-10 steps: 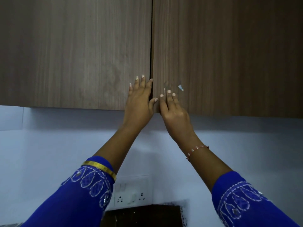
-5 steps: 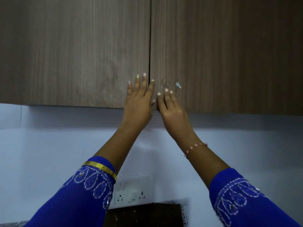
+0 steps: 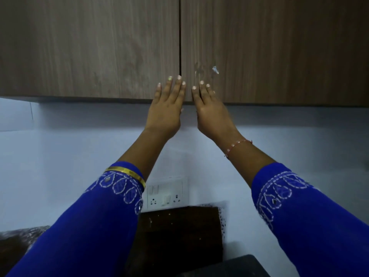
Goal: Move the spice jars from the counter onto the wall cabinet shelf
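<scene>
Two brown wood-grain wall cabinet doors fill the top of the head view, the left door (image 3: 89, 47) and the right door (image 3: 279, 48), both shut with a thin seam between them. My left hand (image 3: 166, 108) is raised flat with fingers together at the bottom inner corner of the left door. My right hand (image 3: 211, 110) is raised flat beside it at the bottom inner corner of the right door. Neither hand holds anything. No spice jars are visible, and the shelf is hidden behind the doors.
A white wall runs under the cabinet, with a switch and socket plate (image 3: 167, 193) low in the middle. Below it lies a dark counter surface (image 3: 179, 232), and a black object (image 3: 229, 266) shows at the bottom edge. A small pale scrap (image 3: 215, 69) sticks to the right door.
Both hands have slid lower along the doors, toward the bottom edge of the cabinet, and the view has tilted slightly downward. The doors stay shut.
</scene>
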`<move>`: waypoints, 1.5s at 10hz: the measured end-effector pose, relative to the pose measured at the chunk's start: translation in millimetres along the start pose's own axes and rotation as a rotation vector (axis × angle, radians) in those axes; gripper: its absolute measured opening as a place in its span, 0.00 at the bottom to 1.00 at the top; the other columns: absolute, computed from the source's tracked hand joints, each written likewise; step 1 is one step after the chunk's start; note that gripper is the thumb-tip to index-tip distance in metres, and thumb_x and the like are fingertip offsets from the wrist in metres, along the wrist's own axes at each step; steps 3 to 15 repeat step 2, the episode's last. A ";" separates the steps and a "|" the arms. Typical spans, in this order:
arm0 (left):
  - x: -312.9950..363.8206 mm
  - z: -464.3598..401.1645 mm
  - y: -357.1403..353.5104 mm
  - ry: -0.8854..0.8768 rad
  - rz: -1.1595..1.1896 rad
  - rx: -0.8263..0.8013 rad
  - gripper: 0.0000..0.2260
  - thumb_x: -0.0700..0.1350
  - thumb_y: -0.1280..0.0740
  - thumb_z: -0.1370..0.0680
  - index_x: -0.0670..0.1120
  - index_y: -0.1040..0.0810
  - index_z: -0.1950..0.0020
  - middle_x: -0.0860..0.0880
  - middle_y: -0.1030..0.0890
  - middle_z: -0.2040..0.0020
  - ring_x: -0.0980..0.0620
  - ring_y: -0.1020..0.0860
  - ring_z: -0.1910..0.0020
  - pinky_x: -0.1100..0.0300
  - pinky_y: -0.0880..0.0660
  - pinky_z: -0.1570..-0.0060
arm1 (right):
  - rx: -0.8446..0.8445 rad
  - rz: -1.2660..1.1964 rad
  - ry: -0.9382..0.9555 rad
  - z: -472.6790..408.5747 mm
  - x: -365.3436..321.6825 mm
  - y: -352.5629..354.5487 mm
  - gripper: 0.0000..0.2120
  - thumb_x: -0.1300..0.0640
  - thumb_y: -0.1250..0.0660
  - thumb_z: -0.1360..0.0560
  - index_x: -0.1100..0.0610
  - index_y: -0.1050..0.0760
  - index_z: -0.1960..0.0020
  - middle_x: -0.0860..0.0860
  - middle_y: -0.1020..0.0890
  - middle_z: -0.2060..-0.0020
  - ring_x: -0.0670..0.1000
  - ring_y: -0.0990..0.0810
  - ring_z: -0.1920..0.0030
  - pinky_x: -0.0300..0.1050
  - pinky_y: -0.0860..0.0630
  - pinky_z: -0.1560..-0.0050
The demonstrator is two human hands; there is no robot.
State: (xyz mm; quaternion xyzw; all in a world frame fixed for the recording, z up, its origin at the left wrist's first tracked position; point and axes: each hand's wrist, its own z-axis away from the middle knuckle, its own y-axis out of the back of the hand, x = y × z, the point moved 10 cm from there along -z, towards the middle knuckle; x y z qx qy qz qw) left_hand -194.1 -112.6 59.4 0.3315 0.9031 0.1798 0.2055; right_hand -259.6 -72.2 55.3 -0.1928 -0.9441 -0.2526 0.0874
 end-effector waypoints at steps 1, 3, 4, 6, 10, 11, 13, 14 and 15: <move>0.1 3.5 1.1 -0.022 0.013 -0.063 0.26 0.44 0.51 0.18 0.42 0.59 0.24 0.44 0.59 0.22 0.45 0.60 0.23 0.51 0.63 0.26 | -0.035 0.054 0.018 6.6 -1.7 -1.1 0.32 0.62 0.42 0.22 0.65 0.56 0.24 0.63 0.52 0.24 0.60 0.52 0.23 0.53 0.53 0.24; 1.5 2.6 11.6 -0.023 0.078 -0.107 0.25 0.45 0.51 0.18 0.42 0.57 0.24 0.43 0.56 0.22 0.46 0.58 0.23 0.52 0.60 0.26 | -0.082 0.082 0.010 9.8 -0.5 4.2 0.31 0.60 0.44 0.21 0.65 0.55 0.24 0.62 0.51 0.24 0.60 0.53 0.23 0.53 0.55 0.24; 1.5 2.6 11.6 -0.023 0.078 -0.107 0.25 0.45 0.51 0.18 0.42 0.57 0.24 0.43 0.56 0.22 0.46 0.58 0.23 0.52 0.60 0.26 | -0.082 0.082 0.010 9.8 -0.5 4.2 0.31 0.60 0.44 0.21 0.65 0.55 0.24 0.62 0.51 0.24 0.60 0.53 0.23 0.53 0.55 0.24; 1.5 2.6 11.6 -0.023 0.078 -0.107 0.25 0.45 0.51 0.18 0.42 0.57 0.24 0.43 0.56 0.22 0.46 0.58 0.23 0.52 0.60 0.26 | -0.082 0.082 0.010 9.8 -0.5 4.2 0.31 0.60 0.44 0.21 0.65 0.55 0.24 0.62 0.51 0.24 0.60 0.53 0.23 0.53 0.55 0.24; 1.5 2.6 11.6 -0.023 0.078 -0.107 0.25 0.45 0.51 0.18 0.42 0.57 0.24 0.43 0.56 0.22 0.46 0.58 0.23 0.52 0.60 0.26 | -0.082 0.082 0.010 9.8 -0.5 4.2 0.31 0.60 0.44 0.21 0.65 0.55 0.24 0.62 0.51 0.24 0.60 0.53 0.23 0.53 0.55 0.24; 1.5 2.6 11.6 -0.023 0.078 -0.107 0.25 0.45 0.51 0.18 0.42 0.57 0.24 0.43 0.56 0.22 0.46 0.58 0.23 0.52 0.60 0.26 | -0.082 0.082 0.010 9.8 -0.5 4.2 0.31 0.60 0.44 0.21 0.65 0.55 0.24 0.62 0.51 0.24 0.60 0.53 0.23 0.53 0.55 0.24; 1.5 2.6 11.6 -0.023 0.078 -0.107 0.25 0.45 0.51 0.18 0.42 0.57 0.24 0.43 0.56 0.22 0.46 0.58 0.23 0.52 0.60 0.26 | -0.082 0.082 0.010 9.8 -0.5 4.2 0.31 0.60 0.44 0.21 0.65 0.55 0.24 0.62 0.51 0.24 0.60 0.53 0.23 0.53 0.55 0.24; 1.5 2.6 11.6 -0.023 0.078 -0.107 0.25 0.45 0.51 0.18 0.42 0.57 0.24 0.43 0.56 0.22 0.46 0.58 0.23 0.52 0.60 0.26 | -0.082 0.082 0.010 9.8 -0.5 4.2 0.31 0.60 0.44 0.21 0.65 0.55 0.24 0.62 0.51 0.24 0.60 0.53 0.23 0.53 0.55 0.24; 1.5 2.6 11.6 -0.023 0.078 -0.107 0.25 0.45 0.51 0.18 0.42 0.57 0.24 0.43 0.56 0.22 0.46 0.58 0.23 0.52 0.60 0.26 | -0.082 0.082 0.010 9.8 -0.5 4.2 0.31 0.60 0.44 0.21 0.65 0.55 0.24 0.62 0.51 0.24 0.60 0.53 0.23 0.53 0.55 0.24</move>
